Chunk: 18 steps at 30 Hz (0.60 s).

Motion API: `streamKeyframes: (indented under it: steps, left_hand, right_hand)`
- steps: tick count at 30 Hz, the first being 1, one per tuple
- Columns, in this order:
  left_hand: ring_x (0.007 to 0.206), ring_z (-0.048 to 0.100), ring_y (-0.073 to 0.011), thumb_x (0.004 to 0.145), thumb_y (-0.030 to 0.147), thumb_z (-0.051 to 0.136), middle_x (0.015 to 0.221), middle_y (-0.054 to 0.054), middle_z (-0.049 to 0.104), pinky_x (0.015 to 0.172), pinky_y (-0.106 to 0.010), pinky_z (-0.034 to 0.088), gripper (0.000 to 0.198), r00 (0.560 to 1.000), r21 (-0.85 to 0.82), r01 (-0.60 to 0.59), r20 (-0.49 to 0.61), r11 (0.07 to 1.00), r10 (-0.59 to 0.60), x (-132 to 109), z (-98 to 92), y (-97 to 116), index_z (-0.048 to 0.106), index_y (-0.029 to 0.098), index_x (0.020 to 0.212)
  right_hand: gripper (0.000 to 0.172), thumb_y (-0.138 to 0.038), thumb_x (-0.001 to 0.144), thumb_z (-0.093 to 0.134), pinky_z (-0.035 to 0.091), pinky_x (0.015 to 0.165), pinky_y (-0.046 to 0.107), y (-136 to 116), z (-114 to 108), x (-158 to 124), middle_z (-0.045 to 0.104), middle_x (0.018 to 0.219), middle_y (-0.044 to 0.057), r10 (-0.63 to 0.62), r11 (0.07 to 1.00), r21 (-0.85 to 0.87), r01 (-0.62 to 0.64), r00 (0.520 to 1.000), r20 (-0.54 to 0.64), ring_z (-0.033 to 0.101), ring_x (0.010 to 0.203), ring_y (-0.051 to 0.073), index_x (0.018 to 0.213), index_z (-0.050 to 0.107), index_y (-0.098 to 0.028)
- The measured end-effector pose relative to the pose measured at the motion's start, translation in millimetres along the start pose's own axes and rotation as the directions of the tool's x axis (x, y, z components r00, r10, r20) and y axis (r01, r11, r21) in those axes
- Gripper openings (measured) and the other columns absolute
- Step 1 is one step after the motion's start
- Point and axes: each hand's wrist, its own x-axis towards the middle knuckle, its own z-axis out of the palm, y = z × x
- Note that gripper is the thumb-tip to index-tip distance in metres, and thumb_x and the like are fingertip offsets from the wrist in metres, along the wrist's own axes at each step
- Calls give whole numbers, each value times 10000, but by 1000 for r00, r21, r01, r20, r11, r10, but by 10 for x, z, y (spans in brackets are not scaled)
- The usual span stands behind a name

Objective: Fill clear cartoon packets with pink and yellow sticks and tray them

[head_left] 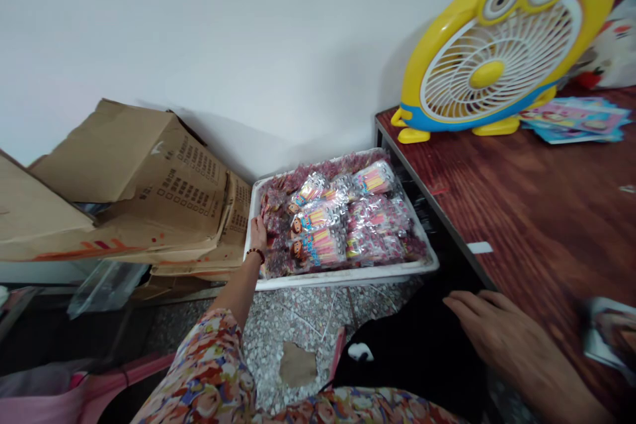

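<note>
My left hand [258,236], with a beaded bracelet at the wrist, is closed over the left rim of a white tray [342,282]. Part of its fingers is hidden. The tray is filled with shiny clear packets [318,248] that hold pink and yellow sticks and carry a printed cartoon figure. Packets with reddish wrapping lie under and around them. My right hand [489,318] is open, its fingers stretched out over black cloth [412,344] on my leg, beside the table edge. It holds nothing.
Open cardboard boxes [169,192] stand left of the tray. To the right is a dark red wooden table [536,212] with a yellow fan [487,73] and printed cards [576,119]. A brown scrap [298,364] lies on the speckled floor [278,318].
</note>
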Motion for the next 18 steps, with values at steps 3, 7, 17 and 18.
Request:
streamKeyframes:
  steps: [3,7,17,18]
  left_hand:
    - [972,638,-213,966,474,488,1071,-95,666,879,-418,521,393,997,60,21,-74,998,-17,-17,-68,67,627,133,1105]
    - [1143,590,-255,961,519,418,1201,-142,655,980,-383,461,498,998,111,-25,-53,993,31,23,-184,249,591,130,1218]
    - [1176,575,-268,957,377,397,1232,-148,656,1063,-420,409,419,994,227,-106,36,968,100,-116,-174,335,590,133,1238]
    - [1193,564,-265,969,385,368,1259,-153,638,1072,-417,402,437,993,225,-119,35,967,114,-183,-167,313,572,132,1261]
  right_hand:
    - [398,39,791,410,431,891,393,-7,9,10,719,994,49,12,1000,25,-12,1000,-1,663,836,185,1029,641,-181]
    - [389,27,804,426,427,902,400,-12,0,7,708,1020,49,22,999,40,-23,999,29,656,834,183,1066,629,-177]
    - [370,34,812,429,416,917,405,-20,-2,1,700,993,53,37,998,43,-40,997,64,654,825,187,1038,635,-175]
    - [362,34,812,430,416,911,403,-23,-10,9,701,985,55,35,999,38,-37,998,60,650,815,186,1027,637,-172]
